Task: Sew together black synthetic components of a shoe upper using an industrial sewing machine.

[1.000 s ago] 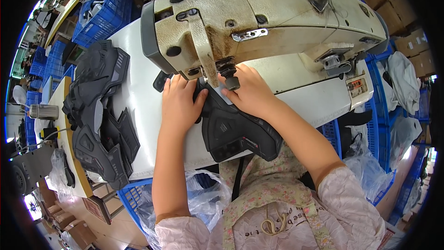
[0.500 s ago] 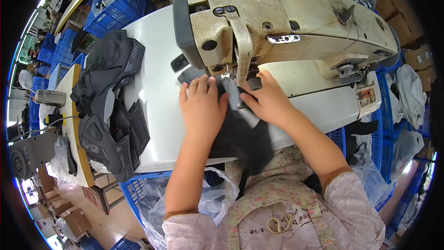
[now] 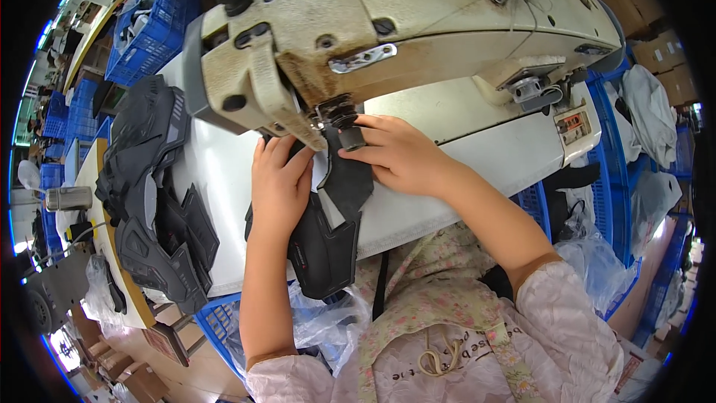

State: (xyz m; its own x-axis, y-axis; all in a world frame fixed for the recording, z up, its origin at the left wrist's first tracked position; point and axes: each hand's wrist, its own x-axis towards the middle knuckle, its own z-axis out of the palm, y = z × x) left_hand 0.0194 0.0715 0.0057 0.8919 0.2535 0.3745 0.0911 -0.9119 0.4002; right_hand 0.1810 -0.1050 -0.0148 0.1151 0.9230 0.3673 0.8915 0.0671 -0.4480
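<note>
lying heaped well to the left of the sewing machine (image 3: 403, 37), a pile of dark moulded pieces (image 3: 149, 194) is spilling over the white table (image 3: 216, 179) toward its near edge, with blue crates (image 3: 145, 30) showing beyond it.

moving right, the left hand (image 3: 280, 183) is pressing flat, fingers spread and not closed round anything, on the black padded piece (image 3: 328, 239), just left of the machine's needle area. that piece is sitting directly below the machine head, its upper end tucked under the presser foot (image 3: 344, 130) and its lower end hanging off the table edge toward the person's lap.

the right hand (image 3: 399, 157) is resting just right of the foot, fingers loosely curved and pinning the same piece down, fingertips nearly touching the foot; whether the thumb is gripping the edge i cannot tell.

the likeliest trouble, as i judge it, is those fingertips sitting so close to the needle: if the machine is running, a small slip forward could be catching a finger. the overhanging weight could also be dragging the piece off line, skewing the seam. further right of the machine, grey bags (image 3: 649, 112) and more crates are crowding the aisle, though they are well apart from the hands.
</note>
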